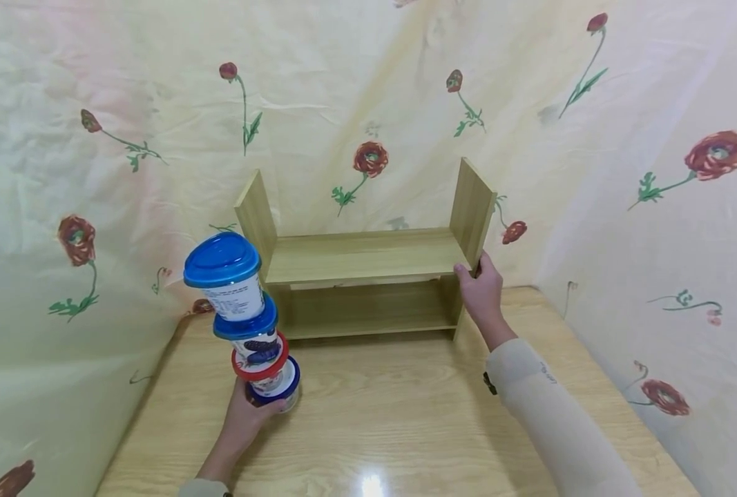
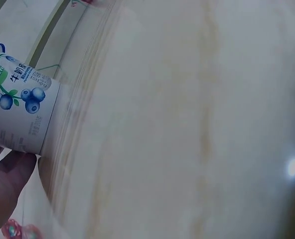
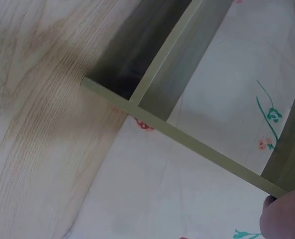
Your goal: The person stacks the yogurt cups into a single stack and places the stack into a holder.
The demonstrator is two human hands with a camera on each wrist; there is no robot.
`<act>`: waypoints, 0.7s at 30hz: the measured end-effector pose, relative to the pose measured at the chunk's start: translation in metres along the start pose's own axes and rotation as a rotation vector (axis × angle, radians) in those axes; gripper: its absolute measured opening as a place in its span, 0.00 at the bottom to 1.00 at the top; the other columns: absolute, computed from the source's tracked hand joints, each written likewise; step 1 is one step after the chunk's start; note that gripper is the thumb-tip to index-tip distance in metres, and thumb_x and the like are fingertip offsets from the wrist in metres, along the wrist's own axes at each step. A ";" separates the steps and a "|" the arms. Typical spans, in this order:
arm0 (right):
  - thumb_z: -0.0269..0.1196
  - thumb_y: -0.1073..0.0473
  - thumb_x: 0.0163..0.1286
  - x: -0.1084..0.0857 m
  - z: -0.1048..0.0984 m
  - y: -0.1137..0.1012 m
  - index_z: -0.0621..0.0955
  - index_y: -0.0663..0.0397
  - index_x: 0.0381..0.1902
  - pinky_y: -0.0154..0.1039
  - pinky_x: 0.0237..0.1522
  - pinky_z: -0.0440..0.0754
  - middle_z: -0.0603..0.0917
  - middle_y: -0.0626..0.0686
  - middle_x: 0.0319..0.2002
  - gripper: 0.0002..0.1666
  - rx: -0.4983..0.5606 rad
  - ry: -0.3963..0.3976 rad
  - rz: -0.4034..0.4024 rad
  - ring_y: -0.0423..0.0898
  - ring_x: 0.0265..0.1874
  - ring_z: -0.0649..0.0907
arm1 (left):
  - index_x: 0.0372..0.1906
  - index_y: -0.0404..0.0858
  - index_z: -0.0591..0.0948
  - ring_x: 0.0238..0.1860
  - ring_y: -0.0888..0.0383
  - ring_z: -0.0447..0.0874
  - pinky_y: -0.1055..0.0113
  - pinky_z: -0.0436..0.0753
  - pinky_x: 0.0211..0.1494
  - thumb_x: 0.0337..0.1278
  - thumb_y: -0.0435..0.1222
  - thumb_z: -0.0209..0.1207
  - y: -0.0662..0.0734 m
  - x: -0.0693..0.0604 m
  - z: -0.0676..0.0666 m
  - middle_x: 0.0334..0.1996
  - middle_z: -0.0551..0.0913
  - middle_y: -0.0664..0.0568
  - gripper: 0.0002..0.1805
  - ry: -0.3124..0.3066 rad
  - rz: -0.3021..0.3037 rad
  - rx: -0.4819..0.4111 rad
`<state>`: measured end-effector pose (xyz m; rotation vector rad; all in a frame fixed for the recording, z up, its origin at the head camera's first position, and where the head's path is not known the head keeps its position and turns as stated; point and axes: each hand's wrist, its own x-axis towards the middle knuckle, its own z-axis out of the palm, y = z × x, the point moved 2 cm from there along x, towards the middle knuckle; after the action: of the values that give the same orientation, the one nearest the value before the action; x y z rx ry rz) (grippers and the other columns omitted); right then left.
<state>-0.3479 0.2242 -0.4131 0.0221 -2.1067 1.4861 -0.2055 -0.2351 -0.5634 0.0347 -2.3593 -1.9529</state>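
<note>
In the head view, my left hand grips the lowest of several stacked plastic tubs. That bottom tub has a dark blue lid; above it sit a red-lidded tub, a blue-lidded tub and a larger tub with a blue lid on top. The stack leans left. A white tub with blueberry print shows beside my fingers in the left wrist view. My right hand holds the right side panel of a two-tier wooden shelf, thumb at the upper board's front corner.
The shelf stands at the back of a wood-grain table. Behind it and at both sides hangs a pale flower-print cloth. The shelf's left side panel rises close to the tub stack.
</note>
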 end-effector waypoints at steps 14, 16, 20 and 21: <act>0.61 0.67 0.72 -0.004 0.003 0.001 0.74 0.67 0.67 0.31 0.46 0.77 0.80 0.68 0.56 0.26 0.160 0.000 0.109 0.48 0.45 0.79 | 0.78 0.48 0.53 0.74 0.40 0.58 0.39 0.58 0.75 0.46 0.46 0.78 -0.001 0.007 0.014 0.73 0.62 0.43 0.58 -0.024 -0.051 0.002; 0.60 0.67 0.73 -0.004 0.002 0.001 0.73 0.67 0.68 0.31 0.47 0.77 0.80 0.68 0.58 0.27 0.189 -0.004 0.120 0.48 0.47 0.78 | 0.77 0.48 0.53 0.74 0.40 0.59 0.39 0.59 0.75 0.47 0.45 0.78 0.000 0.007 0.017 0.73 0.63 0.43 0.57 -0.024 -0.048 -0.004; 0.60 0.69 0.73 -0.003 0.001 0.000 0.72 0.67 0.68 0.33 0.51 0.77 0.78 0.69 0.60 0.27 0.224 -0.003 0.122 0.49 0.51 0.78 | 0.77 0.50 0.53 0.73 0.42 0.60 0.39 0.60 0.74 0.46 0.46 0.78 0.003 0.007 0.023 0.73 0.63 0.45 0.57 -0.025 -0.050 -0.001; 0.60 0.69 0.72 -0.003 0.002 0.000 0.73 0.68 0.68 0.33 0.51 0.78 0.78 0.69 0.60 0.27 0.227 0.002 0.121 0.49 0.51 0.78 | 0.77 0.50 0.53 0.73 0.42 0.60 0.40 0.60 0.74 0.46 0.46 0.78 0.003 0.008 0.025 0.73 0.63 0.46 0.57 -0.025 -0.048 -0.003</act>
<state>-0.3464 0.2223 -0.4151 -0.0218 -1.9578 1.7897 -0.2148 -0.2109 -0.5643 0.0677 -2.3930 -1.9896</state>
